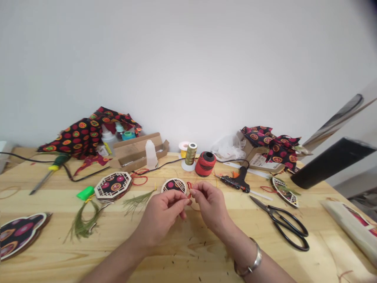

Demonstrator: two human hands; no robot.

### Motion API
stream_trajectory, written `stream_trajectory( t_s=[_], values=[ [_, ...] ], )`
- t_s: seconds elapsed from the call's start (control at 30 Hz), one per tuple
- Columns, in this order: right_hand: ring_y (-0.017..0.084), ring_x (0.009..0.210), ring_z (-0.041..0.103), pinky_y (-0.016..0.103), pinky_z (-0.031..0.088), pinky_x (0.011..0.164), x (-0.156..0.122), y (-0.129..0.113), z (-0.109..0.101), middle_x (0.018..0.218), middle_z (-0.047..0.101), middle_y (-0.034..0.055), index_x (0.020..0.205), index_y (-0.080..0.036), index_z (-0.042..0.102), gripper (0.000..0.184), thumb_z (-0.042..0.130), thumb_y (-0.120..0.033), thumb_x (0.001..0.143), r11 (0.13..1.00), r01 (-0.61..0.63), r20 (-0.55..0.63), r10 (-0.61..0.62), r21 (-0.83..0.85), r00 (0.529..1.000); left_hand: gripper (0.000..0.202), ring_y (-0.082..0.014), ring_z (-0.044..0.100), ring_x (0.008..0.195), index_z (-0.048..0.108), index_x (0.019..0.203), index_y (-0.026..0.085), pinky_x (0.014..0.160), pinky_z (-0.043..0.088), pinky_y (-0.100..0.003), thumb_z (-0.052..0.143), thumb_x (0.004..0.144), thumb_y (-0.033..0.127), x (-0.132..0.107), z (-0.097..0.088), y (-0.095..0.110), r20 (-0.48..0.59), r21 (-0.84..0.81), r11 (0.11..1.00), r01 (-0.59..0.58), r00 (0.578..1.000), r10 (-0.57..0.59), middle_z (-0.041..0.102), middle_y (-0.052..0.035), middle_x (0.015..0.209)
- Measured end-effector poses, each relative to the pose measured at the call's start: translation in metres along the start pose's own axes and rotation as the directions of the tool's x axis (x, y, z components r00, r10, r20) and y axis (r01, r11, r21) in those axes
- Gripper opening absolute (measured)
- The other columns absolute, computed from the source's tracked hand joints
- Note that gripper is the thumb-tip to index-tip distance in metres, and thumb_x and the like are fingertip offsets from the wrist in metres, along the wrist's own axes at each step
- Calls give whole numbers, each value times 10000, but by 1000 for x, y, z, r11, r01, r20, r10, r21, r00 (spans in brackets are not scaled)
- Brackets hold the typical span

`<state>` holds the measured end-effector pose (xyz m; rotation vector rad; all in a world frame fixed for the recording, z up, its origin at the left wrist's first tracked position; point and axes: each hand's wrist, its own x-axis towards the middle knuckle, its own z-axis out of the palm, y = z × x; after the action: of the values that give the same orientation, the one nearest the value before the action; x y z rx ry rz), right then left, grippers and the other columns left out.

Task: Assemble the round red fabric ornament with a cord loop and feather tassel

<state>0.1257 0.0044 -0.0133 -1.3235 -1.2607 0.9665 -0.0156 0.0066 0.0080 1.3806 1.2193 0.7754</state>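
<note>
1. Two bare grips are working close together: the left grip and the right grip are pinching a red cord between fingertips, above the tabletop, just beside a round ornament.
2. The cord is looking light, soft and limp, so a fingertip pinch is probably suiting it; the ornament's thin lattice is seeming stiff but fragile, its rim likely offering the safer hold.
3. The left grip is partly hiding the ornament; a green tassel is lying nearby.
4. A red spool is standing behind; a glue gun and scissors are lying rightward, apparently obstructing neither grip.
</note>
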Motion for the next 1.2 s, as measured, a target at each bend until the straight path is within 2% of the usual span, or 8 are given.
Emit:
stream_trajectory(
  t_s=[0.17, 0.27, 0.4, 0.5, 0.73, 1.0, 1.1, 1.2],
  values=[
    [102, 510, 417, 228, 330, 503, 0, 2, -1, 543, 507, -31, 630, -177, 567, 131, 581, -263, 728, 996, -53, 24, 51, 72, 998, 101, -143, 603, 607, 689, 705, 206, 574, 473, -232, 612, 744, 258, 3, 0, -9, -87, 175, 948, -265, 955, 283, 677, 13, 652],
    [94, 493, 401, 228, 314, 493, 1, 2, 0, 532, 496, -32, 628, -167, 566, 154, 596, -294, 711, 980, -118, 57, 110, 158, 992, 112, -150, 638, 739, 689, 753, 210, 693, 504, -250, 585, 779, 177, 5, 1, -18, -83, 344, 801, -489, 834, 545, 701, -8, 783],
    [80, 475, 365, 226, 272, 481, 1, 1, 0, 521, 484, -36, 629, -156, 567, 196, 632, -332, 684, 944, -181, 93, 162, 277, 982, 146, -140, 641, 711, 682, 811, 200, 651, 519, -238, 559, 805, 122, 5, 3, -26, -52, 592, 528, -609, 625, 779, 684, -31, 800],
    [73, 467, 336, 224, 239, 473, -1, 1, 2, 500, 457, -45, 616, -153, 569, 221, 654, -350, 669, 914, -214, 116, 185, 344, 976, 154, -151, 646, 733, 669, 852, 185, 677, 531, -257, 538, 824, 108, 6, 4, -31, 16, 707, 348, -616, 506, 863, 675, -48, 816],
    [69, 473, 341, 227, 246, 487, -4, 1, 5, 532, 486, -36, 601, -158, 543, 261, 675, -380, 644, 862, -277, 122, 249, 425, 961, 193, -183, 621, 777, 622, 944, 143, 704, 539, -315, 496, 829, 51, 4, 6, -35, 197, 745, 128, -654, 399, 895, 644, -84, 840],
    [66, 462, 317, 223, 214, 474, -5, 5, 6, 483, 429, -61, 596, -164, 518, 254, 659, -362, 668, 851, -280, 125, 251, 444, 960, 219, -180, 602, 797, 600, 976, 131, 721, 529, -314, 495, 819, 19, 2, 6, -34, 208, 725, 152, -671, 425, 881, 628, -88, 863],
    [66, 453, 316, 221, 211, 471, -3, 5, 4, 474, 428, -65, 621, -167, 510, 251, 651, -367, 678, 861, -271, 136, 234, 431, 963, 202, -185, 608, 834, 610, 949, 155, 758, 518, -321, 504, 815, 47, 2, 4, -30, 141, 703, 258, -663, 485, 863, 627, -89, 904],
    [70, 449, 330, 222, 217, 464, -1, 5, 2, 473, 442, -62, 642, -167, 512, 233, 633, -360, 692, 890, -249, 133, 213, 383, 968, 145, -191, 613, 857, 619, 901, 154, 738, 514, -310, 518, 808, 108, 0, 1, -25, -47, 622, 503, -600, 613, 789, 607, -119, 1045]
  ],
)
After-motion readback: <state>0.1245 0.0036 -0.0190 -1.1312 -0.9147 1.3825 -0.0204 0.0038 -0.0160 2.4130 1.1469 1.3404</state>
